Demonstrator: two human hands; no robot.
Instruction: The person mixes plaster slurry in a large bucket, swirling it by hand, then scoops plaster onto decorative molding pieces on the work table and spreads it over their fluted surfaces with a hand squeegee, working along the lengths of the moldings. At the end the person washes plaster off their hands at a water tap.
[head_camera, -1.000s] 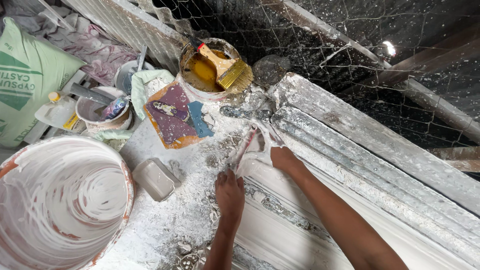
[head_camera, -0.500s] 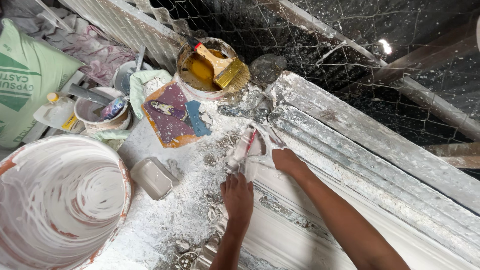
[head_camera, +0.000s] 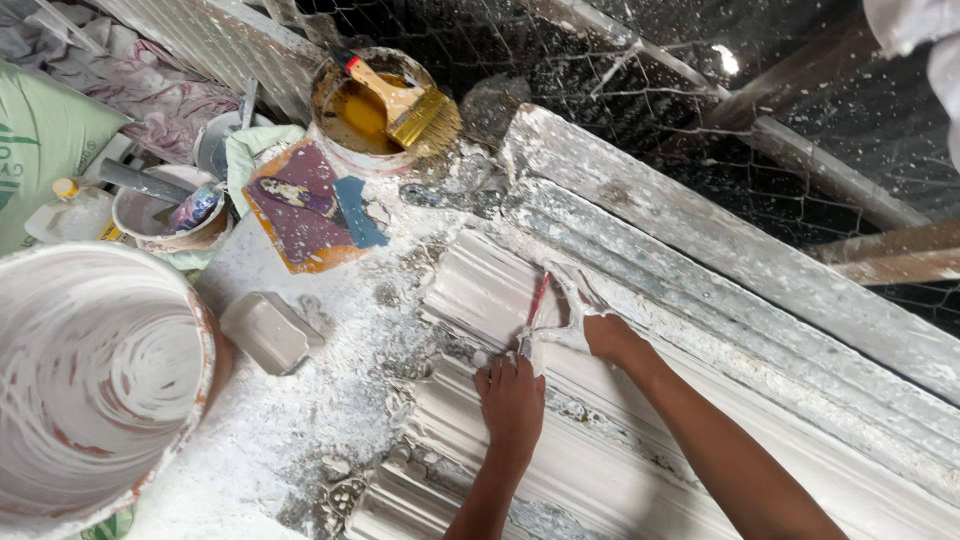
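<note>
Now pressed flat, fingers together, on the wet white plaster moulding (head_camera: 640, 450), the left hand (head_camera: 512, 400), holding nothing, having slid a little toward the tool since a second ago. Closed around the plaster-smeared scraper with a red handle (head_camera: 545, 310), the right hand (head_camera: 600, 335), fingers wrapped over its caked blade, shifted slightly along the ridged profile between the earlier views and this one, so seemingly drawn along the grooves to shape or smooth the cast. Lying lengthwise on the powder-strewn bench (head_camera: 300, 430), the moulding, beside the grey ribbed form (head_camera: 760, 270), both hands on its near end. Unmoved throughout: the large white bucket (head_camera: 90, 380) at the left, the small rectangular tub (head_camera: 265, 330), the tin of yellow liquid (head_camera: 365, 110) with a brush (head_camera: 410, 105) across it, the purple and orange card (head_camera: 300, 205)
</note>
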